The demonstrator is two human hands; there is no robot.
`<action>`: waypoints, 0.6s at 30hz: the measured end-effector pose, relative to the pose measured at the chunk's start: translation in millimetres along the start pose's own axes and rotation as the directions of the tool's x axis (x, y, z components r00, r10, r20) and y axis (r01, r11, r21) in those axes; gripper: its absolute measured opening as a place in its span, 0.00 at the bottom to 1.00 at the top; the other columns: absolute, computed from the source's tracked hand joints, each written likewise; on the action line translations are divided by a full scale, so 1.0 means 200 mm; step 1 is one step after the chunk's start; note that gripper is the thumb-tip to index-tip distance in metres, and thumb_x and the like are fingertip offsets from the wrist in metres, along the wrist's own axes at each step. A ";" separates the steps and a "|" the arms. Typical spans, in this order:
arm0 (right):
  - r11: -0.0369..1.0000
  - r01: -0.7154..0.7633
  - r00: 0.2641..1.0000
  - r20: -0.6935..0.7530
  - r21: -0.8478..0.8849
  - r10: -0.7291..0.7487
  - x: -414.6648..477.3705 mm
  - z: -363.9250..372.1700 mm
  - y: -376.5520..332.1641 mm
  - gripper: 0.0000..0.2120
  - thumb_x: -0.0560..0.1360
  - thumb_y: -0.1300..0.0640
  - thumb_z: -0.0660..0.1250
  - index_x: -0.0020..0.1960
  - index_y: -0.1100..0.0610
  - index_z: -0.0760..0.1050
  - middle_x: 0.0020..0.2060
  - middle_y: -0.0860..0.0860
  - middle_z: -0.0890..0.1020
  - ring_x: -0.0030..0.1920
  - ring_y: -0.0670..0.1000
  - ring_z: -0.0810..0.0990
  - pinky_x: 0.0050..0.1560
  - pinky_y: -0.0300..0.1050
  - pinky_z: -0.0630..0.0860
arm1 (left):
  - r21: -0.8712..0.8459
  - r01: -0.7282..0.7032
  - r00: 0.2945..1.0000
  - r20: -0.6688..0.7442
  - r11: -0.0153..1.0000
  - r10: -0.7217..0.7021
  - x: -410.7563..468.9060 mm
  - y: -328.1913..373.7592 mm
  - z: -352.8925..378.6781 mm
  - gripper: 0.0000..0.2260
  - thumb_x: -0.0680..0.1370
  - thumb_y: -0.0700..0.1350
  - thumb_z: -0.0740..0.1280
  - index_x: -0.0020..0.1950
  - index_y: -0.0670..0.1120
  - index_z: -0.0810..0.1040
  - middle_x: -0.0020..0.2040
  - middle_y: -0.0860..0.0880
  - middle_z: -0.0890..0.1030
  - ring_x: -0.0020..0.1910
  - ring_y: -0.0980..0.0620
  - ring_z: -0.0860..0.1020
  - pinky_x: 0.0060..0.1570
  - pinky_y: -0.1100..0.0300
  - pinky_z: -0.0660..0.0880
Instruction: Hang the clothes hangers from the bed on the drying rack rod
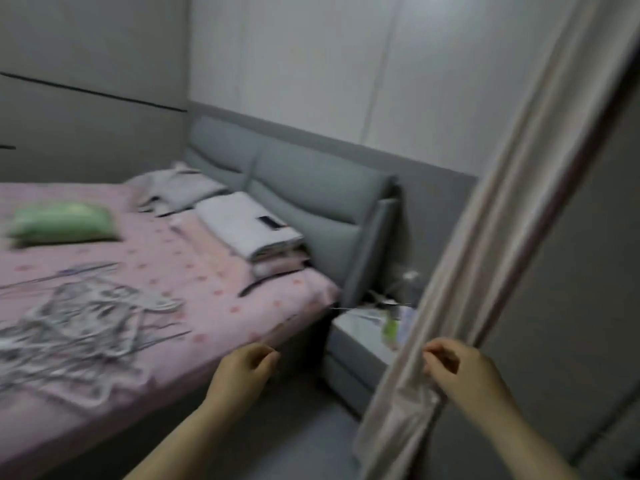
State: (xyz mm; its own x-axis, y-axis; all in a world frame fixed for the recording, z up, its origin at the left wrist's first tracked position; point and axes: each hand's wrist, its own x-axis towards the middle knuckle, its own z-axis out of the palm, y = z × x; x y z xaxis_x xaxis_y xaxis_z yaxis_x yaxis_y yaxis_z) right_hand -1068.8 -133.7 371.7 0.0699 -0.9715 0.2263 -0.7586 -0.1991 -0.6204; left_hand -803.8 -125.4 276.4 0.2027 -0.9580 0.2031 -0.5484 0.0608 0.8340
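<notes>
Hanger pile (pixel 86 327) on pink bed (pixel 214 271), bedrm.

Hangers (pixel 79 327) heaped at left on the bed (pixel 242 299), folded bedding (pixel 249 230) against the headboard (pixel 311 192), nightstand (pixel 360 337) beside it, curtain (pixel 485 237) at right.

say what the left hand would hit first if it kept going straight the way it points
Most likely the pink-sheeted edge of the bed near its corner: the left hand points toward it. Depth is unclear, so it could pass above.
</notes>
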 end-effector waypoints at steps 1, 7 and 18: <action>0.999 0.013 0.999 0.050 0.034 -0.015 0.02 0.19 -0.10 0.20 0.72 0.67 0.67 0.30 0.45 0.70 0.25 0.41 0.77 0.30 0.30 0.76 0.34 0.26 0.70 | 0.026 0.081 0.996 -0.046 0.996 -0.079 -0.04 -0.18 -0.16 0.17 0.77 0.44 0.65 0.28 0.56 0.70 0.26 0.57 0.74 0.28 0.63 0.73 0.34 0.66 0.68; 0.997 0.008 0.910 0.413 0.080 -0.041 0.00 1.36 -0.81 0.17 0.74 0.63 0.66 0.33 0.44 0.70 0.28 0.44 0.79 0.35 0.42 0.79 0.36 0.30 0.70 | 0.093 0.463 0.870 -0.235 0.881 -0.433 -0.26 -1.10 -1.10 0.13 0.77 0.43 0.63 0.33 0.54 0.72 0.44 0.45 0.83 0.48 0.46 0.80 0.40 0.61 0.66; 0.998 -0.060 0.745 0.664 -0.033 0.067 -0.06 2.55 -1.41 0.06 0.76 0.62 0.62 0.52 0.56 0.76 0.52 0.54 0.80 0.47 0.47 0.73 0.48 0.36 0.67 | 0.153 0.664 0.715 -0.417 0.732 -0.561 -0.28 -1.96 -1.94 0.14 0.80 0.43 0.57 0.63 0.42 0.74 0.69 0.45 0.70 0.68 0.46 0.68 0.61 0.56 0.65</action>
State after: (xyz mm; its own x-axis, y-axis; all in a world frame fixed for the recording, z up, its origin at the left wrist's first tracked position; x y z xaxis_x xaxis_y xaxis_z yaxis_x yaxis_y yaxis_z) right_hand -525.2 -131.7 161.8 0.4316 -0.8219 -0.3717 -0.7823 -0.1359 -0.6080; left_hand -285.5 13.4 138.1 0.7908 -0.6022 -0.1091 -0.3909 -0.6341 0.6672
